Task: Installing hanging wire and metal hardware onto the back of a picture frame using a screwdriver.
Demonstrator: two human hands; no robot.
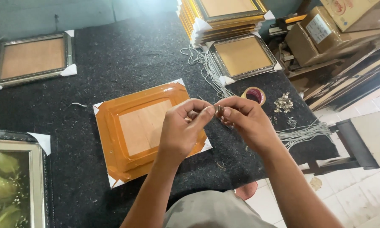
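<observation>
- The small metal piece (219, 111) pinched between both hands is mostly covered by fingertips; its shape cannot be told.
- The leaf picture frame (12, 181) is cut off by the left and bottom edges.
- The stack of gold frames (223, 17) runs past the top edge.

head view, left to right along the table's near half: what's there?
Leaf picture → orange frame → left hand → right hand → hook pile → cord bundle

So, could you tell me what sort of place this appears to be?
Probably a picture-framing workshop: a stack of gold frames on the dark felt-covered table, a heap of small metal hangers, and bundles of cord beside the wrapped frame.
</observation>
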